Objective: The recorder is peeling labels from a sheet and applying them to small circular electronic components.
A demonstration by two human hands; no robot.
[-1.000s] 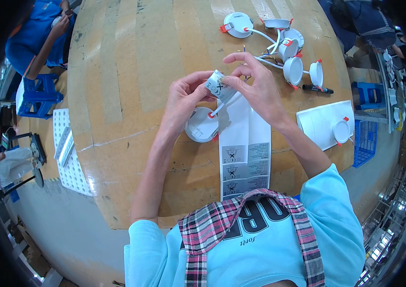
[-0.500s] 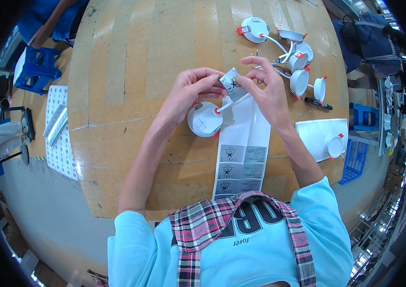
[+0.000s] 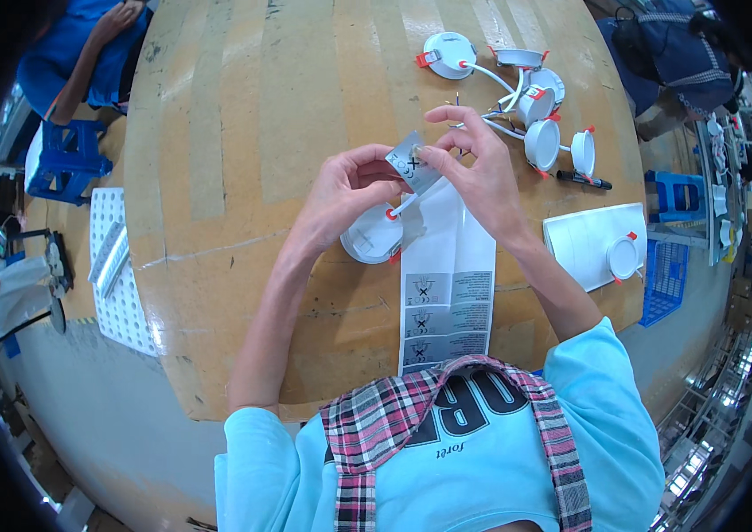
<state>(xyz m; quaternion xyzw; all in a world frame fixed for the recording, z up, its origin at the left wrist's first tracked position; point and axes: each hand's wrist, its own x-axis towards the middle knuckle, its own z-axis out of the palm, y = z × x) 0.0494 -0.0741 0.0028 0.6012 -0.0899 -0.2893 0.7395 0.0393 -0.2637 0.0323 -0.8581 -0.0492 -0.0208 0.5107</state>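
Note:
A silver-grey sticker label with dark print is raised above the table between my hands. My right hand pinches its right side with thumb and finger, the other fingers curled loosely above. My left hand is closed at the label's lower left edge, by the white cable of a round white downlight. That downlight lies on the table, partly under my left hand. Whether the label touches the cable is hidden by my fingers. Below my hands lies a long white backing strip carrying several more grey labels.
Several white downlights with red-tipped clips and cables are grouped at the far right, beside a black marker. Another downlight rests on a white sheet. A perforated white board stands left of the table; a person sits far left.
My left thumb has moved lower, from the label's edge toward the cable. The label is still held up between my hands, and the whole view has shifted slightly.

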